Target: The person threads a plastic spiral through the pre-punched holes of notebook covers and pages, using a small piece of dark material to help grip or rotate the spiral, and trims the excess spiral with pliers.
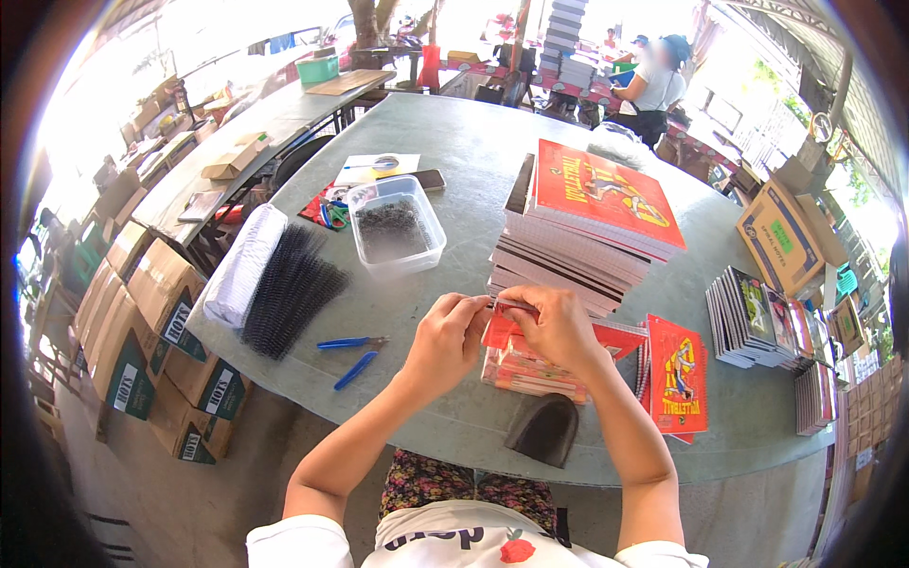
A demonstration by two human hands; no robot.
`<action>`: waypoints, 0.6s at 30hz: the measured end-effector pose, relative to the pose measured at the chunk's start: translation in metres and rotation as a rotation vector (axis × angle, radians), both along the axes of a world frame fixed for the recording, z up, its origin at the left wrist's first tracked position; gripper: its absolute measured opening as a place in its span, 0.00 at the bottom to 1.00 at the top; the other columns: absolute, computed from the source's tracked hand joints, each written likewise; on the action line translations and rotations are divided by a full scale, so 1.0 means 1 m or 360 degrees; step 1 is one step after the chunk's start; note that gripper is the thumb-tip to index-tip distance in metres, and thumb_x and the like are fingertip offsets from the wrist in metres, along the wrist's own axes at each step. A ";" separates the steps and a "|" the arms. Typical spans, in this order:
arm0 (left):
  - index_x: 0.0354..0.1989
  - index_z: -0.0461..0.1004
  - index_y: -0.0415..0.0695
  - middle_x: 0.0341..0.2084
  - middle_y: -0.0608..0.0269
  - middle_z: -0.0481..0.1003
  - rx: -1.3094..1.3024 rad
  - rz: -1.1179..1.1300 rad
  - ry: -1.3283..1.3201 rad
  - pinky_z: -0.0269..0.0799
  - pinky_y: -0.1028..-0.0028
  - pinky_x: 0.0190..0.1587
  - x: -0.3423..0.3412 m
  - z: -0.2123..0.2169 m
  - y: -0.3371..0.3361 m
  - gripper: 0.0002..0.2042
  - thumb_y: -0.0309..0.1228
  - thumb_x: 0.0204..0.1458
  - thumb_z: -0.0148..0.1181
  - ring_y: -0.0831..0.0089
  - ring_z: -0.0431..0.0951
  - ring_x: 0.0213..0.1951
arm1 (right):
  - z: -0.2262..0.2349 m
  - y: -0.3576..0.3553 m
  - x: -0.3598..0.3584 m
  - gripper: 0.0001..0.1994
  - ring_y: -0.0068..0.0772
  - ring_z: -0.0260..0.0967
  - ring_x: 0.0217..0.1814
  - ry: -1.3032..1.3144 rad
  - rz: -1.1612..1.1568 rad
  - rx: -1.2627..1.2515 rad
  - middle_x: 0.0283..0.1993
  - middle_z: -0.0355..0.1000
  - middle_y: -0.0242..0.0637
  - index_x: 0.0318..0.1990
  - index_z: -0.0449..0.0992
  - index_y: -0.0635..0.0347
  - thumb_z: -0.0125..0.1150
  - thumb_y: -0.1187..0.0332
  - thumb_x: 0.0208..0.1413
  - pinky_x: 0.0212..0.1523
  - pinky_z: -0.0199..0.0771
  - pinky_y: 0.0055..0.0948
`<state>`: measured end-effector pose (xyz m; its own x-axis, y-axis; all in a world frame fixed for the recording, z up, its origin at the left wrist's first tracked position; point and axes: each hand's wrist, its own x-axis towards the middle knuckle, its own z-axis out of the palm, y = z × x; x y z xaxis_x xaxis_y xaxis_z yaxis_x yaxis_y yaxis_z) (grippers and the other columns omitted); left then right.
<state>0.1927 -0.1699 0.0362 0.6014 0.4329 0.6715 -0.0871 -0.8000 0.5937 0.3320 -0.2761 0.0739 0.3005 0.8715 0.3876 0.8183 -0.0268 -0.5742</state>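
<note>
My left hand (449,337) and my right hand (557,326) meet at the edge of a red-covered notebook (620,339), fingers closed in a pinch on it. What lies right between the fingertips is too small to make out. Below the notebook is a low pile of notebooks (535,371). Beyond my hands rises a tall stack of red-covered notebooks (568,251). To the right, spiral-bound red notebooks (678,377) lie flat. A dark rounded pad (544,431) rests near the table edge. Left of my hands are blue-handled pliers (346,343) and a second blue-handled tool (356,370).
Black spiral coils (289,292) lie beside a white roll (245,267). A clear tub (398,227) holds small black pieces, with scissors (333,214) next to it. Notebook piles (748,317) and a carton (781,237) stand at right. Boxes (166,284) stand left; a person (653,90) works far off.
</note>
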 end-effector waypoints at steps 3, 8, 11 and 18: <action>0.37 0.75 0.36 0.27 0.52 0.74 0.0129 0.0182 -0.0088 0.71 0.71 0.27 0.002 -0.003 -0.006 0.07 0.23 0.50 0.59 0.63 0.75 0.23 | 0.002 0.000 -0.002 0.10 0.41 0.76 0.36 0.0026 -0.0059 -0.0089 0.37 0.76 0.44 0.40 0.78 0.61 0.60 0.71 0.49 0.37 0.73 0.30; 0.38 0.73 0.37 0.28 0.51 0.73 0.0095 0.0252 -0.0069 0.71 0.68 0.28 0.005 0.004 -0.006 0.09 0.21 0.47 0.59 0.58 0.74 0.23 | -0.003 0.002 -0.006 0.09 0.45 0.74 0.36 -0.0085 -0.0024 0.0062 0.35 0.76 0.43 0.40 0.77 0.60 0.58 0.70 0.51 0.36 0.72 0.35; 0.35 0.72 0.42 0.28 0.53 0.71 0.0249 0.0237 -0.0082 0.70 0.60 0.32 0.005 0.011 0.003 0.07 0.23 0.47 0.59 0.53 0.73 0.29 | 0.001 0.002 -0.013 0.07 0.45 0.73 0.37 -0.0274 -0.0106 0.0153 0.35 0.75 0.41 0.38 0.76 0.59 0.57 0.70 0.51 0.35 0.71 0.37; 0.34 0.73 0.44 0.30 0.54 0.72 0.0079 -0.0050 0.0277 0.70 0.62 0.32 -0.009 0.023 0.033 0.07 0.31 0.48 0.60 0.54 0.74 0.31 | -0.011 0.015 -0.009 0.07 0.43 0.71 0.37 -0.0504 -0.0112 0.0090 0.34 0.74 0.39 0.38 0.73 0.59 0.59 0.69 0.51 0.35 0.70 0.35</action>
<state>0.1841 -0.1371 0.0593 0.7234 0.3806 0.5760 -0.0120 -0.8273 0.5617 0.3230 -0.2609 0.0631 0.2159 0.8272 0.5187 0.9537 -0.0648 -0.2937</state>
